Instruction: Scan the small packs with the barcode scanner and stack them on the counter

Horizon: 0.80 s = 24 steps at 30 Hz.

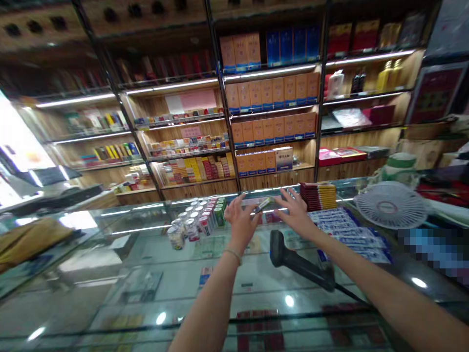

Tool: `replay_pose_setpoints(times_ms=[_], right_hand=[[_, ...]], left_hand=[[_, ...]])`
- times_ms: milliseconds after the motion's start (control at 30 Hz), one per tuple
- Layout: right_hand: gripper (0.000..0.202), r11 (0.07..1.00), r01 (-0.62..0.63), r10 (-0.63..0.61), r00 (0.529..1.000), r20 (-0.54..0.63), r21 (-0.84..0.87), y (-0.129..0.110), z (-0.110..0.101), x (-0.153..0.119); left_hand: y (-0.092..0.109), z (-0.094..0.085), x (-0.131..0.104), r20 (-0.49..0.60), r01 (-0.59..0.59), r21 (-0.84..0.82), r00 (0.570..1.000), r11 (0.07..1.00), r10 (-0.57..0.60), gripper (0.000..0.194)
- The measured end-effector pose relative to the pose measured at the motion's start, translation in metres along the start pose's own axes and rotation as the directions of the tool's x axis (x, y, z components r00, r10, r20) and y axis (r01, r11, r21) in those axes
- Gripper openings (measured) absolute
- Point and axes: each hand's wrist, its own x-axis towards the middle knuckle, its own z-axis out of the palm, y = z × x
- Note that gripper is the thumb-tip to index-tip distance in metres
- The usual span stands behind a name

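Note:
Above the glass counter, my left hand [242, 220] grips a small slim packet [263, 205] between thumb and fingers; its exact kind is too small to make out. My right hand [295, 212] is beside the packet's other end with its fingers spread, holding nothing. Rows of small white-lidded containers [191, 229] and green ones [220, 214] stand just left of my left hand. A stack of red and yellow packs [318, 196] sits behind my right hand. Blue and white sachets [348, 234] lie to its right. Below my right wrist rests a black barcode scanner [300, 264] with its cable.
The glass counter [176, 288] has goods under its top. A white fan [392, 205] lies at the right, near a green and white container [401, 164]. Brown cloth [31, 239] is at far left. Lit shelves with orange boxes [273, 93] line the back wall.

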Motion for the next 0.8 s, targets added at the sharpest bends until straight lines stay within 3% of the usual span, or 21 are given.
replay_pose_setpoints(times_ms=[433, 800], right_hand=[[0.024, 0.997, 0.069, -0.074, 0.99, -0.121, -0.042, -0.013, -0.008, -0.005], [0.021, 0.973, 0.154, -0.169, 0.983, -0.076, -0.172, -0.022, -0.028, 0.019]], left_hand=[[0.008, 0.004, -0.003, 0.024, -0.078, 0.051, 0.997, 0.996, 0.076, 0.014], [0.012, -0.004, 0.003, 0.029, -0.126, 0.07, 0.992, 0.99, 0.125, 0.012]])
